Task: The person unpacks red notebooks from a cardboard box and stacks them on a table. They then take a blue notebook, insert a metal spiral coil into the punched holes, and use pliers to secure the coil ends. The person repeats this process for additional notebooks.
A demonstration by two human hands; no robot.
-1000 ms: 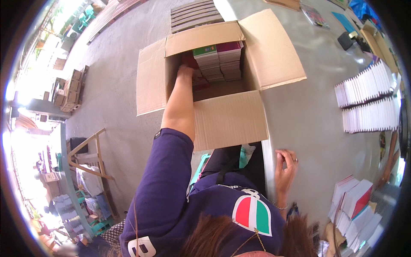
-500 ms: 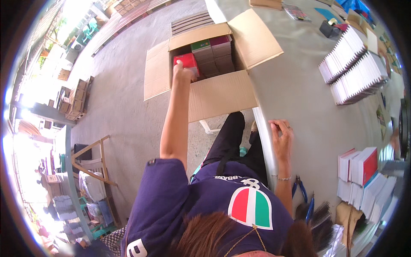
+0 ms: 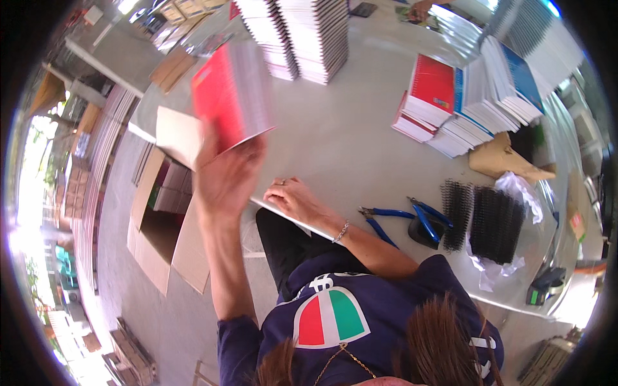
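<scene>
Far left, the open cardboard box gapes, books inside. Now the red-covered book block, up at upper left of centre, blurred, one volume or several, hard to say! The left hand is clamped on its lower end. It looks fairly heavy, stiff along the cover, its loose page edges likely to fan or slip; a full-width grip with the thumb across the cover should suit it. Tall spiral-bound stacks crowd the upper centre, easily knocked. Below, the right hand curls loosely at the surface's edge; whether thumb and fingertips meet, no telling. Further right: blue-handled pliers, red notebooks, black binding coils, crumpled brown paper.
</scene>
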